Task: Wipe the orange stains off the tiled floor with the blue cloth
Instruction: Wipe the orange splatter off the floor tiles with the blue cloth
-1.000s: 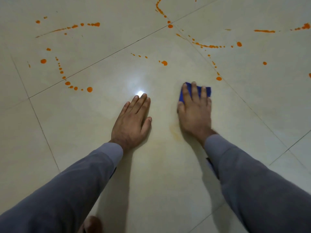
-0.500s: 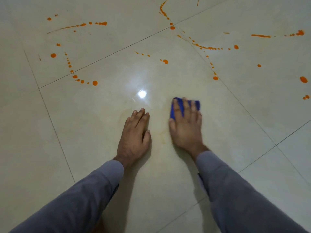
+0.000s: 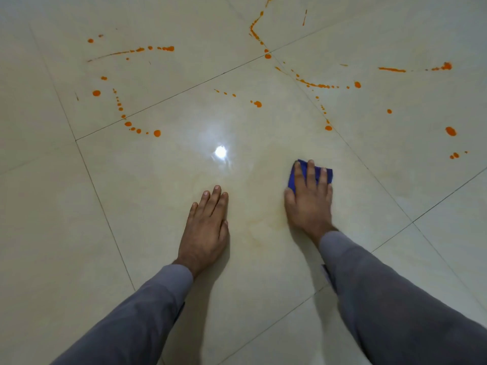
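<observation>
Your right hand (image 3: 309, 204) lies flat on the blue cloth (image 3: 311, 173), fingers straight and spread across it, pressing it to the tiled floor (image 3: 263, 299) rather than gripping it. That open palm spreads your weight over the folded cloth, which suits scrubbing. The cloth shows only beyond your fingertips and beside your thumb; the rest is hidden under the palm, so how it is folded is hard to tell.

Your left hand (image 3: 207, 229) rests flat on the bare tile, fingers together and straight, holding nothing. It looks like a brace for your lean forward.

Between and just behind your hands the tile carries a faint yellowish smear (image 3: 266, 225), probably residue that wants another pass. The bright orange stains (image 3: 313, 85) lie farther out, well apart from the cloth: a dotted arc (image 3: 131, 125) ahead of your left hand, a small blot (image 3: 257, 104) ahead of centre, and drops (image 3: 451, 131) off to the right. Most of the job looks undone.
</observation>
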